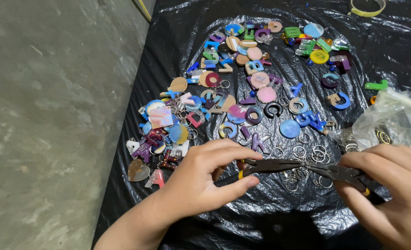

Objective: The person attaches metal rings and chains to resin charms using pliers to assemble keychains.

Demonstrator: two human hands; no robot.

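Pliers (pixel 270 165) meet over key rings (pixel 302 159) — sheet edge (pixel 122 153) left

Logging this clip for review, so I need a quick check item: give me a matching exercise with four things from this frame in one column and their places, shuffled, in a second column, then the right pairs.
Things:
1. left hand
2. clear plastic bag
3. yellow tape roll
4. brown heart piece

Places:
A. top right edge of the black plastic sheet
B. left end of the pile, near the sheet's edge
C. right side, just above the right hand
D. gripping pliers whose tips point right, towards the second pliers

Pairs: 1-D, 2-C, 3-A, 4-B
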